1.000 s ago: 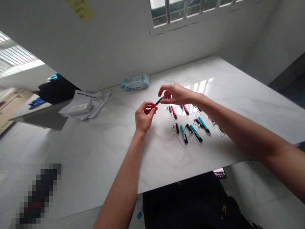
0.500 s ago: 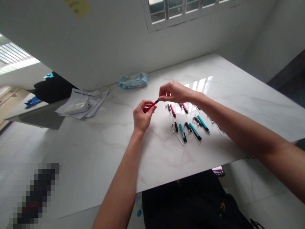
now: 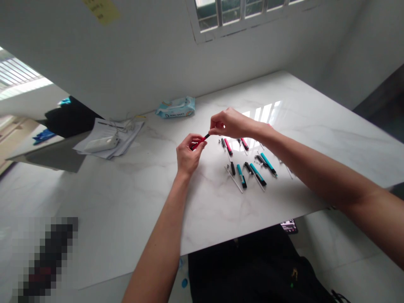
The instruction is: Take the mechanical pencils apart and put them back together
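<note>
Over the white marbled table, my left hand [image 3: 187,155] is closed around the red barrel of a red and black pen [image 3: 201,142], which slants up to the right. At the pen's black upper end, the fingertips of my right hand [image 3: 227,122] are pinched together; the exact contact is too small to make out. Just right of the hands lie pens taken apart: red barrels [image 3: 228,146], teal barrels [image 3: 258,174], short black parts [image 3: 232,168] and thin white refills [image 3: 234,180]. My right forearm covers some of the pieces behind it.
A light blue wipes pack [image 3: 176,107] lies by the wall. Papers [image 3: 109,141] with a white device and cable sit at the table's left. The table's front edge [image 3: 233,238] runs above my lap, and a phone [image 3: 289,226] shows below it.
Both hands stay on the pen in almost the same place. My right fingertips have dropped very slightly, and the view has shifted a little.
</note>
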The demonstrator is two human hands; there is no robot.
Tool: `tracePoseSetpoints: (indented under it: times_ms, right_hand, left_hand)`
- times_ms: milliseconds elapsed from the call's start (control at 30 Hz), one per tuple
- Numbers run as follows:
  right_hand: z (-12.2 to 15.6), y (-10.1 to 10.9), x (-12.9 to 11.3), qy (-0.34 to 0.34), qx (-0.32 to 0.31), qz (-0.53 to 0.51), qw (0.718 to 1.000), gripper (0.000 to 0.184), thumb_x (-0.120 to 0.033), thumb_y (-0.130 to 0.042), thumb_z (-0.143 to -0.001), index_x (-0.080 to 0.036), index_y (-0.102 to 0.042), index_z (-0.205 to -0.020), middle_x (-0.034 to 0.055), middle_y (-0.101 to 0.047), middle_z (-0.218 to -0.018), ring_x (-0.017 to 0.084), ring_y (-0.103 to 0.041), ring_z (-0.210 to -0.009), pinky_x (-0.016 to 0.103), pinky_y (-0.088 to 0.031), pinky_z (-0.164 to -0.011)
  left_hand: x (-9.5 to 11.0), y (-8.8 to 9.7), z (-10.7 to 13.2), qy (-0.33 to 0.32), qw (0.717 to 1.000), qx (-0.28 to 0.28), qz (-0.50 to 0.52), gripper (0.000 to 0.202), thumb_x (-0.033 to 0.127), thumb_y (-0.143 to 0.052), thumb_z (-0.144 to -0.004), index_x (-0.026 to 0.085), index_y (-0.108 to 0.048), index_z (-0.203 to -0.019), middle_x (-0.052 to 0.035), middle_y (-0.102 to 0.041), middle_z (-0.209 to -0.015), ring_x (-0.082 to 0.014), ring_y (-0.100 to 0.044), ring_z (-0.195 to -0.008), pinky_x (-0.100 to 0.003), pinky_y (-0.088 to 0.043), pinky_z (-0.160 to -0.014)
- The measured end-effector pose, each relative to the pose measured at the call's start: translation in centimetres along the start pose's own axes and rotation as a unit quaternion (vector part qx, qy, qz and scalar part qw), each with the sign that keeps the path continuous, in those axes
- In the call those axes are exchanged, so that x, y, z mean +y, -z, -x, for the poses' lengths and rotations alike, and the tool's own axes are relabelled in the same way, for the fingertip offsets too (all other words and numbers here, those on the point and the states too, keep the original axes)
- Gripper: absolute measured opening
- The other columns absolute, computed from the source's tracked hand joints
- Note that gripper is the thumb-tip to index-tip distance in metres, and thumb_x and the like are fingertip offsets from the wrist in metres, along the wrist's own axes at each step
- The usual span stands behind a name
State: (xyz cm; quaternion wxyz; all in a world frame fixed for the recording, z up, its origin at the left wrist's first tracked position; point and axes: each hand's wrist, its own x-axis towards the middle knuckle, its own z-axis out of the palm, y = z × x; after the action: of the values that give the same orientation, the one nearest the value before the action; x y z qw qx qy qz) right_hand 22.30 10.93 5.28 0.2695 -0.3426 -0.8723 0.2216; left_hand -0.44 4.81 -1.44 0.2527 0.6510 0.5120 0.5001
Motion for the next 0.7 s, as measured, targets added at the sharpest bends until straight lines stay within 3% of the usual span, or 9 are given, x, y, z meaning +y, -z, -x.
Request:
tracePoseSetpoints:
  times_ms: [267,467,600,700]
  right_hand:
    - [0.1,0.0,-0.4,0.029,0.002,-0.017,0.999,0.013,-0.025,-0.076,-0.091,-0.015,-0.083,-0.095,0.0062,-0.079,-0.087,0.018,-0.068,-0.079,0.032,-0.045,-0.078]
    - [0.1,-0.8,-1.1,0.036,0.024,-0.024,0.999,0.012,-0.021,-0.073,-0.091,-0.015,-0.082,-0.096,0.0058,-0.080,-0.088,0.019,-0.072,-0.084,0.032,-0.048,-0.083]
    - [0.0,-1.2,-0.6,0.046,-0.016,-0.025,0.999,0.028,-0.025,-0.080,-0.089,-0.017,-0.081,-0.116,0.0070,-0.082,-0.100,0.020,-0.073,-0.089,0.032,-0.050,-0.082]
    - [0.1,-1.0,0.6,0.025,-0.046,0.009,0.999,0.039,-0.028,-0.084,-0.089,-0.019,-0.078,-0.127,0.0091,-0.082,-0.115,0.022,-0.073,-0.095,0.034,-0.051,-0.083]
  left_hand:
    - [-0.2,0.1,-0.1,0.010,1.000,0.004,-0.027,0.016,0.033,-0.080,-0.086,0.023,-0.073,-0.097,-0.0019,-0.080,-0.095,-0.0170,-0.076,-0.083,-0.028,-0.060,-0.078]
    - [0.2,0.1,0.0,-0.036,0.995,-0.016,-0.093,0.017,0.036,-0.075,-0.094,0.026,-0.080,-0.108,-0.0031,-0.080,-0.100,-0.0196,-0.074,-0.089,-0.033,-0.057,-0.088]
    - [-0.7,1.7,-0.5,-0.084,0.975,-0.015,-0.205,0.016,0.026,-0.074,-0.094,0.030,-0.085,-0.105,-0.0052,-0.079,-0.111,-0.0278,-0.068,-0.108,-0.044,-0.051,-0.106]
    - [-2.4,3.7,-1.2,-0.051,0.960,0.016,-0.275,0.023,0.015,-0.074,-0.088,0.031,-0.088,-0.096,-0.0076,-0.073,-0.120,-0.0309,-0.065,-0.113,-0.049,-0.048,-0.111]
